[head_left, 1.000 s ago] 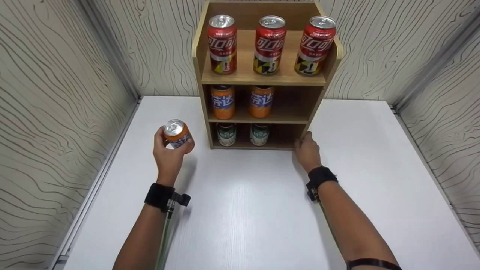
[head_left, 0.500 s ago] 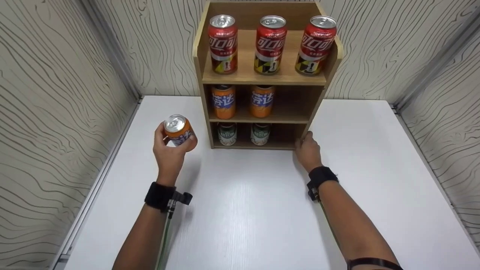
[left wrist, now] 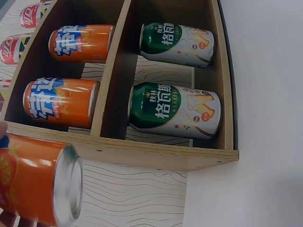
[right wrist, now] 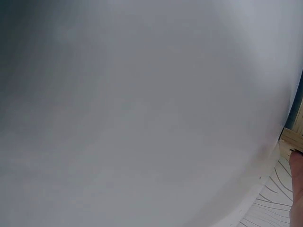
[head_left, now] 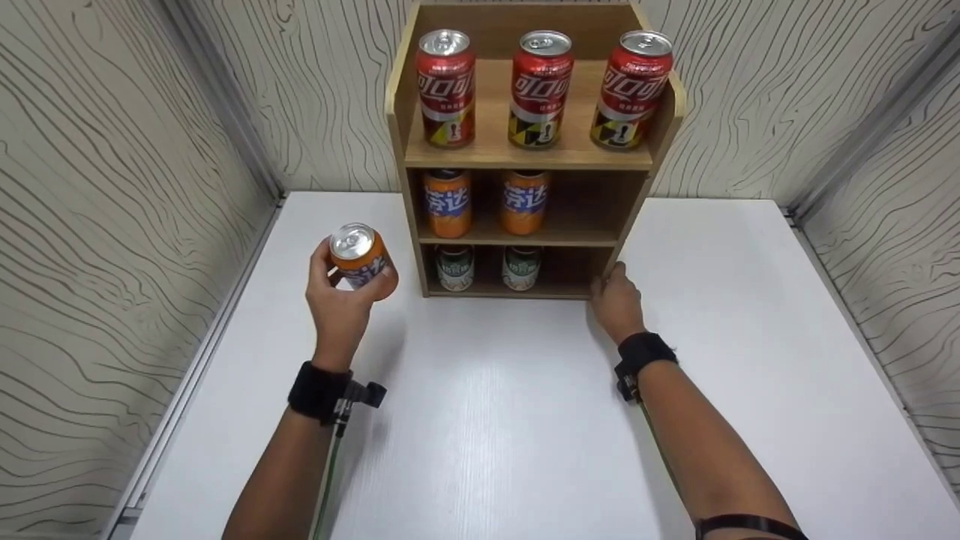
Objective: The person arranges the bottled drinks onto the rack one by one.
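My left hand [head_left: 337, 307] grips an orange Fanta can [head_left: 364, 268] around its sides, thumb at the right, left of the wooden shelf [head_left: 525, 160]. The can's silver top tips toward me, and a shadow falls on the table below. In the left wrist view, this can [left wrist: 35, 177] lies across the lower left corner, its bare bottom end facing the shelf. My right hand [head_left: 619, 306] holds the shelf's lower right side panel at the front corner. Only part of a finger [right wrist: 297, 189] shows there in the right wrist view.
Three red Coca-Cola cans [head_left: 540, 97] stand on the top tier. Two orange Fanta cans [head_left: 448, 206] are on the middle tier's left and centre. Two green and white cans [left wrist: 175, 111] occupy the bottom tier. Patterned walls [head_left: 90, 247] enclose the white table [head_left: 480, 420].
The left hand has lifted the orange Fanta can slightly, up and a little rightward, tilting it somewhat. The right hand stays at the shelf corner, and the shelved cans have not moved.
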Available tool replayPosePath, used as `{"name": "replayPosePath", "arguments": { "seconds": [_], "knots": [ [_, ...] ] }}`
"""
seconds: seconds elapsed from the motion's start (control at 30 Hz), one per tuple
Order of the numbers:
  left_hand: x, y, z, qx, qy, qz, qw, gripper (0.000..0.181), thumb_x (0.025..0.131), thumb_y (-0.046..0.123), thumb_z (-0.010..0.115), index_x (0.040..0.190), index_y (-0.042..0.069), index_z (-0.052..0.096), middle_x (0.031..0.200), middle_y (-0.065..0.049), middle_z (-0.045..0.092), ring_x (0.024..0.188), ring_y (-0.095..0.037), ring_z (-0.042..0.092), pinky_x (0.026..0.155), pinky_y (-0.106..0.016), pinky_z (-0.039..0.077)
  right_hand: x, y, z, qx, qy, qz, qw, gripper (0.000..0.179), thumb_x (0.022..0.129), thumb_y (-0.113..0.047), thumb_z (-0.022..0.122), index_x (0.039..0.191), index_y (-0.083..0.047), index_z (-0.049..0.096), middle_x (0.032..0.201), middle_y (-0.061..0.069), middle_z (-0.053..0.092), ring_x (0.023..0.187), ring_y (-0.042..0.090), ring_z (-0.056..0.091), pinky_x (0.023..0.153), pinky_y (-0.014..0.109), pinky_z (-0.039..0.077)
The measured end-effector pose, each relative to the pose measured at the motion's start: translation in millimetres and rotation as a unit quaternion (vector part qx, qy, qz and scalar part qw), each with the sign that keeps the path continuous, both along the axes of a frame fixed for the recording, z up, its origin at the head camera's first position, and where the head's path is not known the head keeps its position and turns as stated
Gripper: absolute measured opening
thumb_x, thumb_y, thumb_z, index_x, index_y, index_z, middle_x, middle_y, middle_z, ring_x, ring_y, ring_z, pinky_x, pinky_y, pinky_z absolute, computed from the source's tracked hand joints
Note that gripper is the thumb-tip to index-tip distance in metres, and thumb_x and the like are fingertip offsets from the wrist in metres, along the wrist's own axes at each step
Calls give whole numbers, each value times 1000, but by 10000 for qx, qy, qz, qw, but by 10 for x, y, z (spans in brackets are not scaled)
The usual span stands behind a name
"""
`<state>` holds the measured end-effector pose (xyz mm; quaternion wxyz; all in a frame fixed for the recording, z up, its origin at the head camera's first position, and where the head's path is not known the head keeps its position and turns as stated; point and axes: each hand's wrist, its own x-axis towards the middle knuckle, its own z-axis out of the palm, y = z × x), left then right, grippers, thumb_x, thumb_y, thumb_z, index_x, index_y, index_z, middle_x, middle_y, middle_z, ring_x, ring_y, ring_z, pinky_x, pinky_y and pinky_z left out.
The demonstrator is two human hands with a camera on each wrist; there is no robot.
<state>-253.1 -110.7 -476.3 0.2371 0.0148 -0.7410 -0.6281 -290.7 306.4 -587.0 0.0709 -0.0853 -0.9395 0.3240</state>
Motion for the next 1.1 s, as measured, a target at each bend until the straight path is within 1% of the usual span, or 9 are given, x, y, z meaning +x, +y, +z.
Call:
{"name": "replayPosePath", "arguments": {
  "seconds": [0.17,0.27,0.5,0.73,0.93,1.1],
  "knots": [
    [29,18,62,12,-7,-49,10000,84,78,7,88,151,1,47,144,-17,57,130,-26,54,114,-47,42,-8,-3,-6,61,86,50,9999,47,108,-20,44,138,16,41,114,39,68,104,51,72,85,58,59],
    [47,28,105,57,-7,-97,9999,83,78,7,88,151,1,47,144,-17,57,129,-27,54,114,-47,41,-9,-4,-17,49,136,13,9999,46,108,-21,45,137,15,42,113,38,69,104,51,72,86,58,59],
    [57,49,162,42,49,-184,9998,84,78,7,88,151,2,48,143,-17,57,128,-27,54,113,-49,42,-10,-2,-29,103,243,7,9997,41,108,-19,46,132,14,44,109,37,69,102,52,71,86,59,58],
    [63,117,245,53,188,-289,9994,82,77,3,87,149,2,50,145,-16,58,125,-27,56,110,-45,44,-14,-1,-27,110,166,-42,9998,40,108,-19,46,131,14,45,108,36,69,101,52,71,86,60,58],
    [88,176,321,-94,367,-392,9985,83,75,4,89,149,1,51,144,-16,59,126,-25,57,107,-41,46,-20,-5,-33,89,145,-75,9998,38,108,-19,46,130,12,46,107,35,69,100,52,71,85,60,58],
    [107,220,386,-295,505,-466,9972,83,74,4,89,147,-2,51,141,-19,61,126,-25,57,105,-40,47,-21,1,-33,-3,-18,-51,10000,46,109,-22,44,138,14,42,116,38,68,108,52,70,90,58,59]
  ]
}}
